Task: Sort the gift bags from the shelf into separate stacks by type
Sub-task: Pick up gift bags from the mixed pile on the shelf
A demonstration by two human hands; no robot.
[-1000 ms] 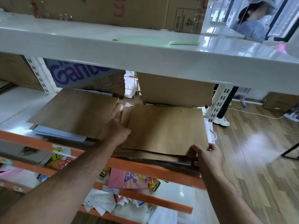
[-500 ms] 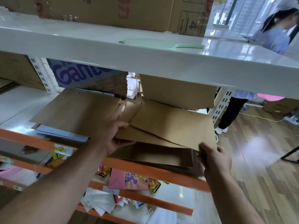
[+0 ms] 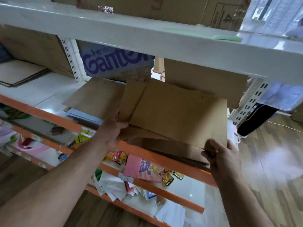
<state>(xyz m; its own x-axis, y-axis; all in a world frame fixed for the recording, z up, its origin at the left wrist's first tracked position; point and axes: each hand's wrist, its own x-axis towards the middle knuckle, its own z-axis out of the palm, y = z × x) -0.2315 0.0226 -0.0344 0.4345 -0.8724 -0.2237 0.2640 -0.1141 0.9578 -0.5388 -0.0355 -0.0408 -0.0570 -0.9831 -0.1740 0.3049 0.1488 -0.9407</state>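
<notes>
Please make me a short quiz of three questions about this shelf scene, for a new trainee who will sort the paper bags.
1. True or false: the right hand pinches the near corner of the top brown paper bag.
2. Where does the left hand grip the lower bags? A) at their left edge; B) at their far edge; C) nowhere, it hangs free.
3. Fill in: the front rail of this shelf is coloured ____.

Key: 1 true; 2 A; 3 orange.
</notes>
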